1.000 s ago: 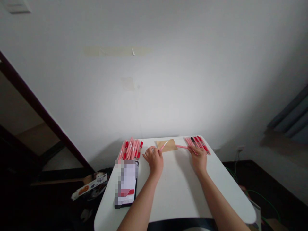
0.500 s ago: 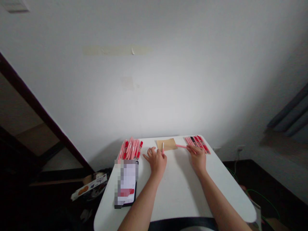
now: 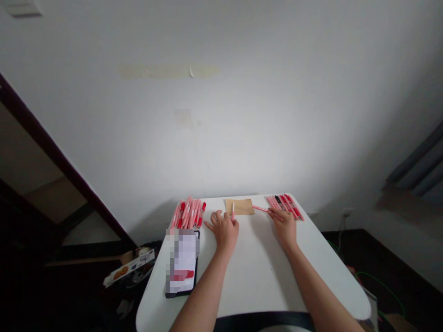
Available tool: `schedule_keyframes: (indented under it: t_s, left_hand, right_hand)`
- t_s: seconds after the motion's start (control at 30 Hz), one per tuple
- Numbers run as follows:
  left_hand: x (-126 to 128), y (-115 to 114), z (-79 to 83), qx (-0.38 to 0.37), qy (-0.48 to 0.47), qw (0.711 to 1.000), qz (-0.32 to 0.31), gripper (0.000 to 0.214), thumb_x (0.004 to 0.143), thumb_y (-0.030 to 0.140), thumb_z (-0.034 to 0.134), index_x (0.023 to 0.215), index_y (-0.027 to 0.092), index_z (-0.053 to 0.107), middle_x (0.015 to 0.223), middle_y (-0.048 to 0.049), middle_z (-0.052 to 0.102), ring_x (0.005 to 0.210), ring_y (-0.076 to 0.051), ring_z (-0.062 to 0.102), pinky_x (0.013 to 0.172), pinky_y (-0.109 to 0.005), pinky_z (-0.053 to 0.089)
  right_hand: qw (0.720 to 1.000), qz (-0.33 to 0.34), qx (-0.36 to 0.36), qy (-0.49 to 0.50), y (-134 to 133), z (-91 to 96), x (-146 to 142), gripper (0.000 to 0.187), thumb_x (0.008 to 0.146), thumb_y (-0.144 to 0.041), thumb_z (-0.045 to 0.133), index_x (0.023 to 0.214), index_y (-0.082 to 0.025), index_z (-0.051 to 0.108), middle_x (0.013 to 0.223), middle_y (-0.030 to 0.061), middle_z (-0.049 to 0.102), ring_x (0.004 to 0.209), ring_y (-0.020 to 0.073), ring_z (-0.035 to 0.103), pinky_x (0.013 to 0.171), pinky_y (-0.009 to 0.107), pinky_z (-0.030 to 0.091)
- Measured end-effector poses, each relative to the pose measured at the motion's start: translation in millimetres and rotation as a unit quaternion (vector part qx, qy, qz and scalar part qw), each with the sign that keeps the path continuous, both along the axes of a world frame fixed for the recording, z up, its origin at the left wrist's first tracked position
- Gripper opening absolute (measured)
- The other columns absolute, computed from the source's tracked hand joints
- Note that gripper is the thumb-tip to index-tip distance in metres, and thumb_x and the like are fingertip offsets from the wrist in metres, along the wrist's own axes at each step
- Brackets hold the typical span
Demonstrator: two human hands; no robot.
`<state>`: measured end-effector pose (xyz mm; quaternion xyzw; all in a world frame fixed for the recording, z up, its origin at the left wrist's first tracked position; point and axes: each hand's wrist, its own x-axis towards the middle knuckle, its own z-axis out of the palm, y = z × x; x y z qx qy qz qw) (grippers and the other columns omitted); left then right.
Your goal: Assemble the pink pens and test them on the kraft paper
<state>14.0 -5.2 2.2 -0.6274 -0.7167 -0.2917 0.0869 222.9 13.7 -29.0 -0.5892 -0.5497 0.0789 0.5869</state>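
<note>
My left hand (image 3: 224, 228) rests on the white table (image 3: 256, 272) and pinches a small pink pen part (image 3: 233, 211) that points upright over the near edge of a brown paper piece (image 3: 240, 206). My right hand (image 3: 284, 226) grips a pink pen (image 3: 260, 209) lying across the table, its tip toward the brown paper. A row of pink and red pens (image 3: 284, 205) lies just beyond my right hand. A larger pile of pink and red pens (image 3: 188, 214) lies at the back left.
A phone (image 3: 182, 263) with a blurred screen lies on the table's left side. Below the table's left edge, a printed box (image 3: 128, 274) sits on the dark floor. A white wall stands right behind the table. Green cable runs on the floor at right.
My left hand turned the small pink part from a slant toward the right to upright. My right hand and its pen barely moved.
</note>
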Motion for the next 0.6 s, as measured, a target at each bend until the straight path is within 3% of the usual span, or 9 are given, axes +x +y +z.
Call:
schedule_keyframes:
  t_s: [0.47,0.6]
  left_hand:
    - [-1.5,-1.4,4.5,-0.012,-0.007,1.000,-0.001,0.023,0.077,0.034,0.060,0.094,0.020,0.066,0.121,-0.0109,0.052,0.123,-0.032,0.039,0.105,-0.068,0.020]
    - [1.1,-2.4,8.0,-0.006,-0.046,0.998,-0.039,0.024,0.075,0.035,0.067,0.097,0.027,0.067,0.127,-0.0077,0.050,0.128,-0.029,0.037,0.107,-0.065,0.022]
  right_hand:
    - [0.999,0.007,-0.002,-0.032,-0.8,1.3,-1.4,0.047,0.081,-0.060,0.054,0.090,-0.020,0.076,0.087,0.0103,0.073,0.088,0.0265,0.058,0.084,0.041,0.044]
    - [0.997,0.009,-0.001,-0.074,-2.6,2.1,-3.1,0.045,0.085,-0.059,0.050,0.091,-0.023,0.076,0.091,0.0078,0.073,0.091,0.0261,0.056,0.088,0.043,0.040]
